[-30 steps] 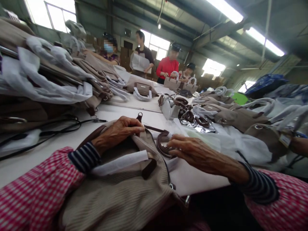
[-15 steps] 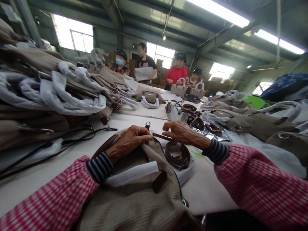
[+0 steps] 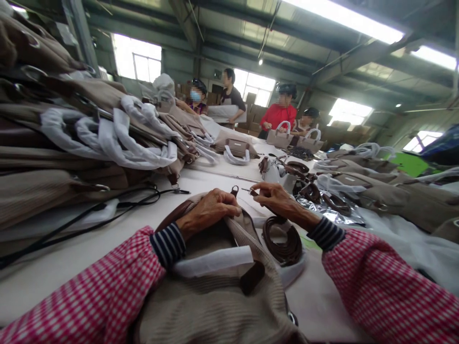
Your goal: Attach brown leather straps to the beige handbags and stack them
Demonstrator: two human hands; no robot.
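A beige ribbed handbag (image 3: pixel 201 303) lies in front of me, its handle wrapped in white paper (image 3: pixel 218 262) with a dark brown leather tab (image 3: pixel 252 278) at the end. My left hand (image 3: pixel 215 210) is closed on the bag's upper edge. Just beyond its fingertips a small dark tab with a metal ring (image 3: pixel 234 190) sticks up. My right hand (image 3: pixel 274 198) pinches the end of a brown strap with a slim metal fitting (image 3: pixel 248 190), held in the air right of that ring. Below it rests a coiled brown strap (image 3: pixel 282 241).
Piled handbags (image 3: pixel 89 129) with wrapped handles rise at the left; black cords (image 3: pixel 129 203) lie before them. More bags (image 3: pixel 387 188) and several coiled straps (image 3: pixel 308 191) fill the right side. Several people, one in a red top (image 3: pixel 278 114), stand across the table.
My right hand has closed on the strap end and lifted it off the bag's far edge. My left hand keeps its grip. The whole view has shifted, with things appearing further right.
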